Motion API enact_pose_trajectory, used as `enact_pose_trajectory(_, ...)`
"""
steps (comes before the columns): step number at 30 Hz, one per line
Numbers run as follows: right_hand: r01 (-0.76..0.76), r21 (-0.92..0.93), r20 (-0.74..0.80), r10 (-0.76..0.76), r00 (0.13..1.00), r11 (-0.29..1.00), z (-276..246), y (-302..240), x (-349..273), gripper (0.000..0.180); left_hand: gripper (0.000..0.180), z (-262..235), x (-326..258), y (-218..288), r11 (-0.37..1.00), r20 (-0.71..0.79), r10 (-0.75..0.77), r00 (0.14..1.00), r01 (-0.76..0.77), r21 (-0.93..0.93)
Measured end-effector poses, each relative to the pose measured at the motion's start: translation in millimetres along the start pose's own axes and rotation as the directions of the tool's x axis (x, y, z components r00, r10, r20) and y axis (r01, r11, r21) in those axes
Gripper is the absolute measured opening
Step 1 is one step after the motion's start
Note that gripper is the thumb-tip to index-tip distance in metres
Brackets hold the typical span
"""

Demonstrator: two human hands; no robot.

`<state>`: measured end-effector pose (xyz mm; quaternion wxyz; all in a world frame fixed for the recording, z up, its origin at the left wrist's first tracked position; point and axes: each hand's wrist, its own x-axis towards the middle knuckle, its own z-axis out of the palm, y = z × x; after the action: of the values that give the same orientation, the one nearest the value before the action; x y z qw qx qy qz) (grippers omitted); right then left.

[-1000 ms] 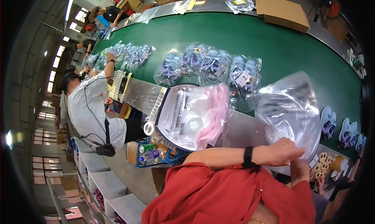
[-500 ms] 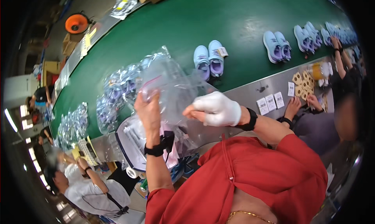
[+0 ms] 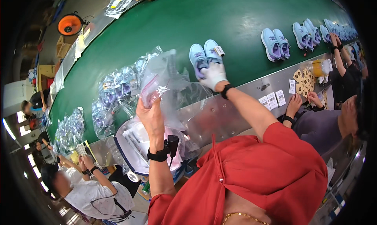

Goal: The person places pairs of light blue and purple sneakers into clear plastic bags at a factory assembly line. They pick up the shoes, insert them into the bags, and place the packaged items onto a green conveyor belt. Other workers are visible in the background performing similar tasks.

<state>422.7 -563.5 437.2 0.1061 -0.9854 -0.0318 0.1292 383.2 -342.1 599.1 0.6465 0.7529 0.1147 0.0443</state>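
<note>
My left hand (image 3: pixel 151 117) is closed on the top of a clear plastic zip bag (image 3: pixel 167 87), which hangs open and loose. My right hand (image 3: pixel 215 76), in a white glove, is at the heel end of a pair of light-blue sneakers (image 3: pixel 198 54) with purple linings. Its fingers grip at the shoe openings, partly hidden by the glove. A white tag (image 3: pixel 219 51) is attached to the right shoe. The pair stands on the green conveyor belt (image 3: pixel 235 25), toes pointing away from me.
Bagged sneakers (image 3: pixel 114 85) lie left on the belt; more unbagged pairs (image 3: pixel 276 44) stand right. A bin (image 3: pixel 129 162) with bags sits beside my left arm. White labels (image 3: pixel 271 101) lie on the metal edge (image 3: pixel 243 91). A co-worker's hands (image 3: pixel 300 103) are at right; another person (image 3: pixel 98 195) works at left.
My right hand has left the bag and moved forward to the sneakers' heel end. My left hand still holds the bag, which now hangs more upright.
</note>
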Motion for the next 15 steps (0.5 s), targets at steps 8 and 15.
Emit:
enact_pose_trajectory(8, -0.061, 0.915, 0.060, 0.017, 0.998, 0.400, -120.8, 76.2, -59.3, 0.051, 0.024, 29.0, 16.6, 3.2, 0.995, 0.060, -0.095, 0.994, 0.096, -0.029)
enact_pose_trajectory(15, 0.036, 0.976, -0.074, -0.174, 0.982, -0.214, -156.6, 94.1, -139.4, 0.061, 0.025, 54.8, 17.3, 24.7, 0.984, 0.204, -0.054, 0.978, 0.086, -0.153)
